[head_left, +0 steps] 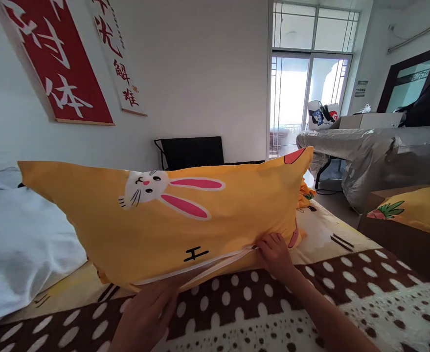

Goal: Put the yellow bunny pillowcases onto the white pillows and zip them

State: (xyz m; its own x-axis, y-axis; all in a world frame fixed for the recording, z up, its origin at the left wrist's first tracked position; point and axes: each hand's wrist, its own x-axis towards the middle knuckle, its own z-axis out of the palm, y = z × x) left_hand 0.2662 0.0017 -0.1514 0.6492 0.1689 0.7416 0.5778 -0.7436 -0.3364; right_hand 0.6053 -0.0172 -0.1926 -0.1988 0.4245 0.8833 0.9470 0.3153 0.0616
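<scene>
At far left a white cloth (27,244) is lying beside the pillow (240,205); above, a red scroll (71,83) and then a white scroll (121,63) are hanging on the wall; the left hand (148,313) is reaching to the pillow's lower edge, its fingers meeting the gap in the zip (216,268); its fingertips are hiding in the shadow, so I cannot tell whether they are gripping; the yellow pillow, showing a rabbit, is resting on the spotted spread (233,296), mid-view; behind it a black chair (192,151) is standing; the zip's white strips are parting toward the left and meeting toward the right; there the right hand (275,254) is holding the pillow's edge in a narrow grip; farther right a bag (323,116) is sitting near the window (290,93); at far right a yellow cloth (423,210) is draping over a box (394,232).
</scene>
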